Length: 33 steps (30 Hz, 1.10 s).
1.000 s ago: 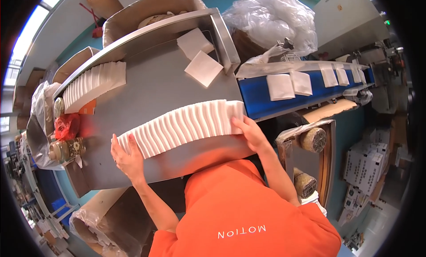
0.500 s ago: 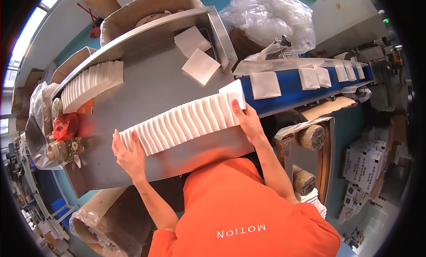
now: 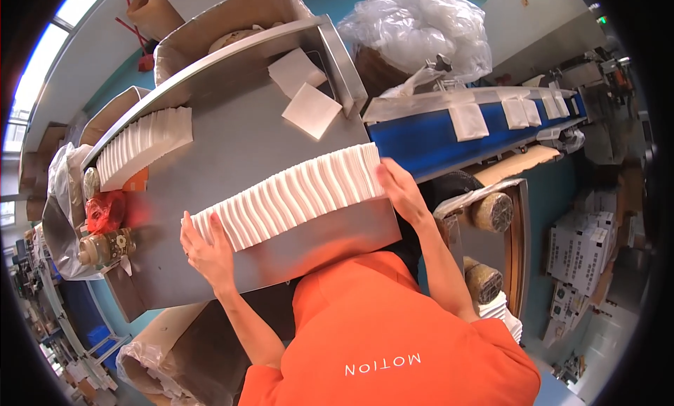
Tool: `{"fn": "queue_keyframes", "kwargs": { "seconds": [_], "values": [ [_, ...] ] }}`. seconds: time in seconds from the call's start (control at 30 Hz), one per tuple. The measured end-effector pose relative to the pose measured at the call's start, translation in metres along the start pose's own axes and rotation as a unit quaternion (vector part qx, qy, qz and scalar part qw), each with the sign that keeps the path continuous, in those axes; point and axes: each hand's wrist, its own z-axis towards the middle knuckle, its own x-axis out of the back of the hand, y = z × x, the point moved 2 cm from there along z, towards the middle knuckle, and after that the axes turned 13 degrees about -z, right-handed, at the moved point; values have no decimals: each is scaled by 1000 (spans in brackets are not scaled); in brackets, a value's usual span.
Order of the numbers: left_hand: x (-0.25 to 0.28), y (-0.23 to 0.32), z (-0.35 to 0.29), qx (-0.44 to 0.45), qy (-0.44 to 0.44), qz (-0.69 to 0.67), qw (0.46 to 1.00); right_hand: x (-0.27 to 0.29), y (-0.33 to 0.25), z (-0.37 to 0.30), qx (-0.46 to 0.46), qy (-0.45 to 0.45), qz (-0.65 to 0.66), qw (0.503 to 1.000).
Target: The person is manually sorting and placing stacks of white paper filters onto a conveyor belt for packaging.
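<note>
There are two hands, one left hand [image 3: 208,258] and one right hand [image 3: 404,194]; two rows of white folded pieces, one long row [image 3: 302,195] and one short row [image 3: 145,146]; two loose white pieces [image 3: 312,111]; one steel table [image 3: 232,139]; one blue conveyor belt [image 3: 414,145] bearing at least five white pieces [image 3: 468,122]; two round wrapped rolls [image 3: 493,212]

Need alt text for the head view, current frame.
A person's left hand and right hand bracket a long row of folded white napkins on a gray metal table. Two loose napkins and a shorter row sit farther back; a blue conveyor belt at right carries more.
</note>
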Motion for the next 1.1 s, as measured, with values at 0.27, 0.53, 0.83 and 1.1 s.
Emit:
{"fn": "queue_keyframes", "kwargs": {
  "seconds": [0.27, 0.53, 0.83, 1.1],
  "values": [
    [-4, 0, -3, 11, 0, -2, 1000, -27, 9, 3, -256, -30, 360, 896],
    [-3, 13, -3, -9, -47, -41, 998, -15, 45, -2, -182, 68, 336, 922],
    [1, 13, -5, 23, -46, -78, 996, -25, 26, -11, -237, -61, 263, 933],
    [-1, 26, -4, 4, -104, -120, 987, -26, -7, -1, -88, 23, 49, 995]
  ]
}}
